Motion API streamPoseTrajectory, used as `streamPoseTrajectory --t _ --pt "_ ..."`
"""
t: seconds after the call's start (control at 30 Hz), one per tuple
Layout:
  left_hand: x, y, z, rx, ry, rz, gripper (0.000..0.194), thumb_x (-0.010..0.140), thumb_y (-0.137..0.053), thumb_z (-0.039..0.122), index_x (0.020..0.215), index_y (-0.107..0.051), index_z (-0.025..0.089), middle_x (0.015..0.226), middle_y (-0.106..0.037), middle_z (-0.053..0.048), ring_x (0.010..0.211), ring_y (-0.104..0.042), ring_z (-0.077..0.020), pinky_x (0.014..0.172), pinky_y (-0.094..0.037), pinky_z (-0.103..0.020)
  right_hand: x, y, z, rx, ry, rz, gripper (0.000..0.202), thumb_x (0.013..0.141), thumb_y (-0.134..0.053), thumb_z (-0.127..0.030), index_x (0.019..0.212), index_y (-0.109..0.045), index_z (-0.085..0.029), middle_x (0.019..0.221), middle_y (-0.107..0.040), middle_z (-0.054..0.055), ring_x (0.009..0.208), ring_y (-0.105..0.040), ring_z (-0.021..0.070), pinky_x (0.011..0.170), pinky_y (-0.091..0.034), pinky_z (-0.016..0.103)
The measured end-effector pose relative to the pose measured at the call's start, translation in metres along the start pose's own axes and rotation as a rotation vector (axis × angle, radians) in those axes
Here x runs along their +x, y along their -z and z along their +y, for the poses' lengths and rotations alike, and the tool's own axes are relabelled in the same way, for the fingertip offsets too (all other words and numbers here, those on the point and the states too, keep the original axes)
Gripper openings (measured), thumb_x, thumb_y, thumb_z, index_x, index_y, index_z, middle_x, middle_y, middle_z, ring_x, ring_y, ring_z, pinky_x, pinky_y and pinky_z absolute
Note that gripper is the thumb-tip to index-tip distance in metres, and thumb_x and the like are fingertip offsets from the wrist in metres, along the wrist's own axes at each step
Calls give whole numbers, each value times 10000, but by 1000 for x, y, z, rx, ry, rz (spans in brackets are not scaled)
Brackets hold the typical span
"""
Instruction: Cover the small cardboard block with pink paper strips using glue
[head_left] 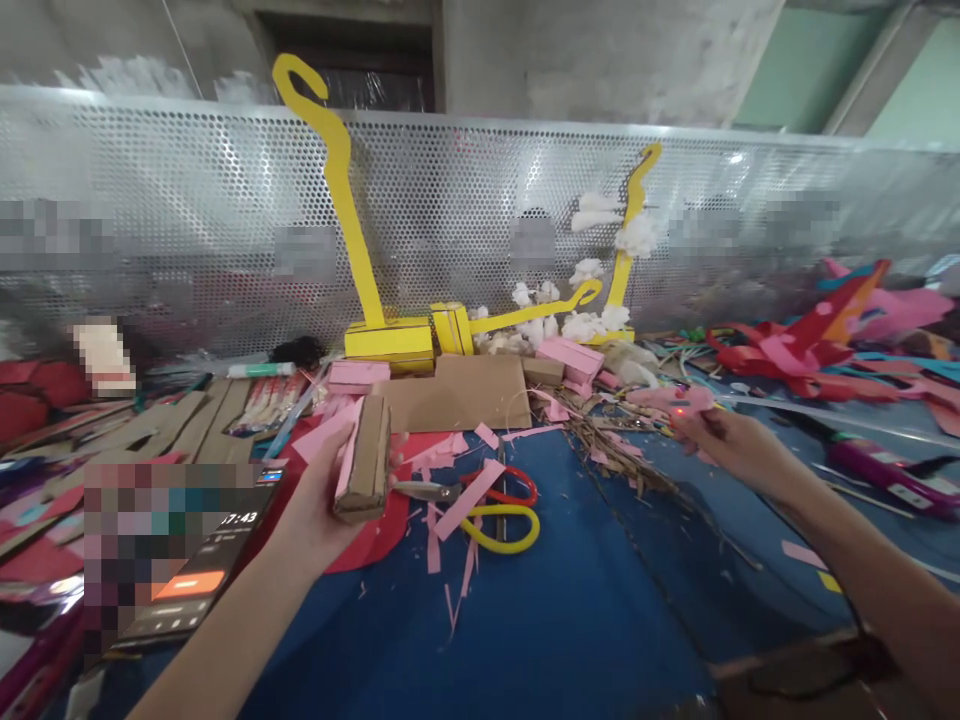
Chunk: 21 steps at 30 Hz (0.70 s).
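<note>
My left hand is wrapped round a small cardboard box with pink paper on its side, held tilted above the table. Off to the right, my right hand grips a pink glue gun on which a red light glows. The glue gun and the box are well apart. Between my hands lie scissors with a red and a yellow handle loop, partly under a pink paper strip. A red paper piece lies beneath the box.
Yellow hook-shaped stands rise before a perforated metal panel. A flat cardboard piece, pink boxes and dry twigs lie ahead. A phone is at left, a purple tool at right on the blue table.
</note>
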<state>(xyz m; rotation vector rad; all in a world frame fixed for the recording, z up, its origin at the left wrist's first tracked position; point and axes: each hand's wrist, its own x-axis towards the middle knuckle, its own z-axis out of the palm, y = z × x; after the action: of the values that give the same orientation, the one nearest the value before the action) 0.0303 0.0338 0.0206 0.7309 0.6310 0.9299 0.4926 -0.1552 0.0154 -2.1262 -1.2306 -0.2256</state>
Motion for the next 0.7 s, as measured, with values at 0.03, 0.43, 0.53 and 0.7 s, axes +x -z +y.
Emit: streamPoseTrajectory --t 0.03,0.43,0.53,0.7 --pt "0 -1 -1 11 4 5 294 978 -566 288 1181 -683 110 956 -765 -133 724 -738 -214 578 -620 -303 1 1 -3 4 3 -77 394 924 -593 -453 666 -646 -160 587 -686 79 498 -632 152 517 -398 262" --pt "-1 -7 -2 49 -4 21 266 1002 -520 260 1160 -668 106 912 -768 -121 664 -734 -202 546 -606 -290 18 -6 -34 -178 46 -313 373 989 -482 -436 703 -543 -205 614 -657 66 593 -606 164 620 -341 277" --pt "-1 -6 -3 42 -6 17 234 984 -545 245 1110 -689 110 875 -762 -106 660 -731 -199 548 -607 -287 19 -11 -35 -223 56 -318 386 999 -473 -449 700 -533 -212 617 -637 59 595 -598 175 615 -320 283" --pt "3 0 -5 44 -10 19 238 980 -553 273 1102 -698 128 876 -759 -98 664 -736 -210 556 -614 -304 18 -19 -29 -275 36 -304 343 978 -524 -378 679 -542 -210 594 -635 78 575 -593 222 606 -306 310"
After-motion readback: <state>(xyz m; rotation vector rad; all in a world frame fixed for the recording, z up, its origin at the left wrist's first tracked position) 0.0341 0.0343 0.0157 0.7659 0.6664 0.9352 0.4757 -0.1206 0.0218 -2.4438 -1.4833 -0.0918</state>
